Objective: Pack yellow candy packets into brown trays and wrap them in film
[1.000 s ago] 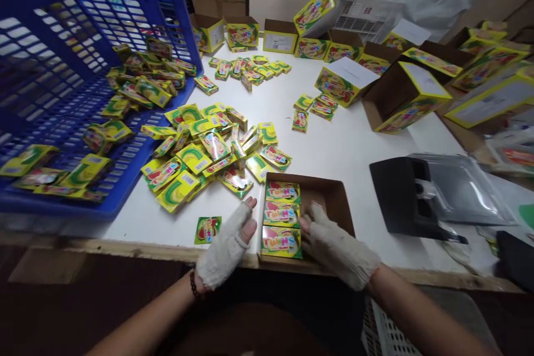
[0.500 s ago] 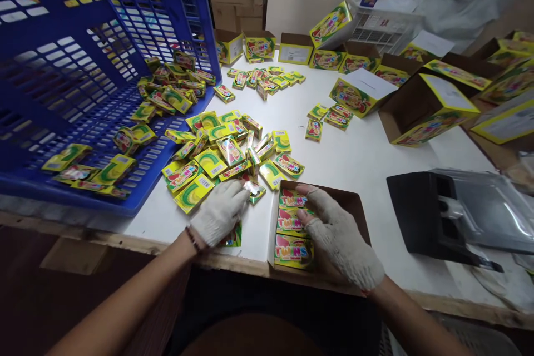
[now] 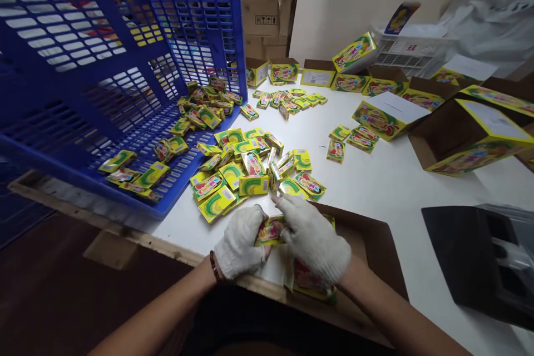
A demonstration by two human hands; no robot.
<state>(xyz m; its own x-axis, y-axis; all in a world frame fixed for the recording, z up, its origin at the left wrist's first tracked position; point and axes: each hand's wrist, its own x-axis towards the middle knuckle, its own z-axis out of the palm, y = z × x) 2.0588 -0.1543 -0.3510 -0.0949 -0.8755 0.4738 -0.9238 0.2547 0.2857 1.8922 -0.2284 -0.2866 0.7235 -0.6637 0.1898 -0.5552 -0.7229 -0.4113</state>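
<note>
Between my hands, over the front edge of the white table, is a small yellow-green printed box (image 3: 271, 230). My left hand (image 3: 240, 242), in a white fingerless glove, grips its left end. The gloved fingers of my right hand (image 3: 315, 240) close on its right end; whether more than one box is held, I cannot tell. Below my right forearm lies an open brown carton (image 3: 373, 219), partly hidden by it. Some printed boxes (image 3: 311, 278) lie along the carton's left side. A loose pile of the same small boxes (image 3: 250, 164) lies just beyond my hands.
On the left a blue plastic crate (image 3: 200, 22) lies on its side, with small boxes (image 3: 204, 108) in it. Open display cartons (image 3: 350, 82) line the back. Several small boxes (image 3: 336, 150) lie mid-table. A black object (image 3: 459, 256) lies at right.
My left hand has lifted from the table with a small box. My right hand has moved left out of the carton and now meets it. The view has shifted.
</note>
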